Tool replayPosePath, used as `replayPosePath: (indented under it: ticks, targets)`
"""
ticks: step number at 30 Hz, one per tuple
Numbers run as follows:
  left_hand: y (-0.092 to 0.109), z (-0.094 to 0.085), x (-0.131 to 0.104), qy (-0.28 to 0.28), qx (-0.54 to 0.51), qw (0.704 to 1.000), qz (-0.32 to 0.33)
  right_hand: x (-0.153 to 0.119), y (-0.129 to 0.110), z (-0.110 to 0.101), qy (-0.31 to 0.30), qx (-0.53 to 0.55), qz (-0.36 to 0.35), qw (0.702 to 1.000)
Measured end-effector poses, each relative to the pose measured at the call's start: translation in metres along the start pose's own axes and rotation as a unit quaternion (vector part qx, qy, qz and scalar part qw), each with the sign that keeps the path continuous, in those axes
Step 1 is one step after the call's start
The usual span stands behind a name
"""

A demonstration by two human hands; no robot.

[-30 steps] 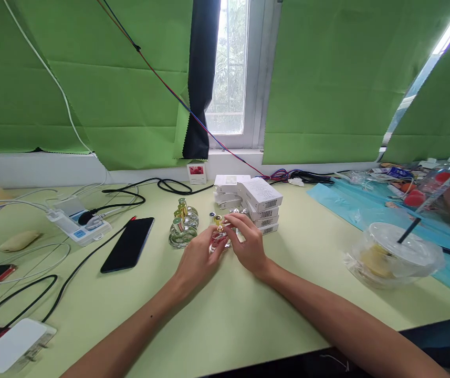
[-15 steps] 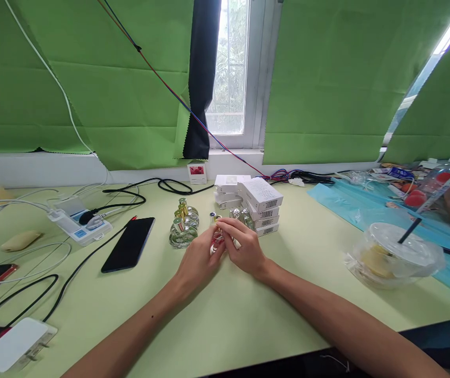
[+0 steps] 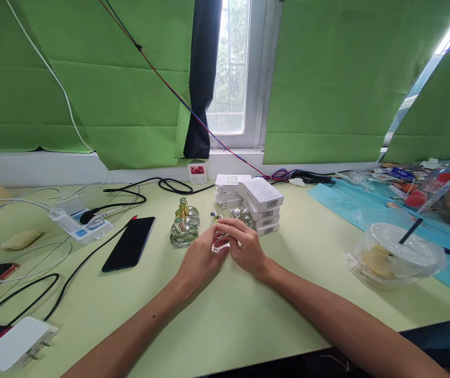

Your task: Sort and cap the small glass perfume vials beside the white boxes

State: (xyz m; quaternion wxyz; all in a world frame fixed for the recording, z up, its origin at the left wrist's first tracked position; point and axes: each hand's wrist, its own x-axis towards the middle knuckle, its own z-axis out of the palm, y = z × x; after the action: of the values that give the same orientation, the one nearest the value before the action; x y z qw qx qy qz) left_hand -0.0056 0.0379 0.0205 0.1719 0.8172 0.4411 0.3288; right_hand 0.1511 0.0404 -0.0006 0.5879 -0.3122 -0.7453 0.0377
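My left hand (image 3: 201,256) and my right hand (image 3: 245,248) meet at the middle of the table, fingertips touching. Between them is a small clear glass perfume bottle (image 3: 220,245) with a reddish tint, low over the tabletop; both hands are closed around it and hide much of it. Just beyond my fingers, the small tops (image 3: 213,214) of other bottles show. To the left stands a row of round glass perfume bottles (image 3: 184,235) with gold and silvery caps. Behind my right hand are clear bottles with silver caps (image 3: 243,214), beside a stack of white boxes (image 3: 263,194).
Left of the bottles lie a black phone (image 3: 129,244), a power strip (image 3: 83,226) with cables and a white charger (image 3: 19,344). At right stands a lidded plastic cup (image 3: 394,254) with a straw, near a blue sheet (image 3: 346,202). A small picture box (image 3: 197,172) sits by the wall.
My left thumb and fingers have shifted, so more of the reddish bottle's glass shows between my hands. Both forearms stay nearly in place.
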Motion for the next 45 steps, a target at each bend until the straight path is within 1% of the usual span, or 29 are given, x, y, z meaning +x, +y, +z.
replayPosePath:
  ticks: [5,10,19,24,29,34,45]
  targets:
    - [0.001,-0.0006,-0.0005,-0.004,-0.016,1.0,0.003,0.0005,0.0004,0.0006,0.007,-0.001,-0.006,1.0]
    - [0.0033,-0.0004,-0.0007,-0.003,0.003,1.0,-0.009,0.0006,-0.0008,0.001,0.01,0.004,0.001,1.0]
    - [-0.0021,0.0018,-0.0022,0.0,0.016,1.0,0.003,0.0023,-0.0052,0.0003,0.013,0.0,0.015,1.0]
    - [-0.0011,0.0009,-0.0017,-0.006,0.012,1.0,0.001,0.0019,-0.0057,0.0004,0.016,-0.013,0.022,1.0]
    - [0.0002,0.0006,-0.002,-0.012,0.012,1.0,-0.015,0.0012,-0.0038,0.0004,0.009,-0.004,0.006,1.0]
    - [0.0013,0.0001,-0.0019,-0.01,0.008,1.0,-0.01,0.0009,-0.002,0.0001,0.006,-0.007,-0.005,1.0]
    - [-0.0002,0.0011,-0.0015,-0.006,0.022,1.0,-0.006,0.0002,-0.0012,0.0022,0.011,0.002,-0.001,1.0]
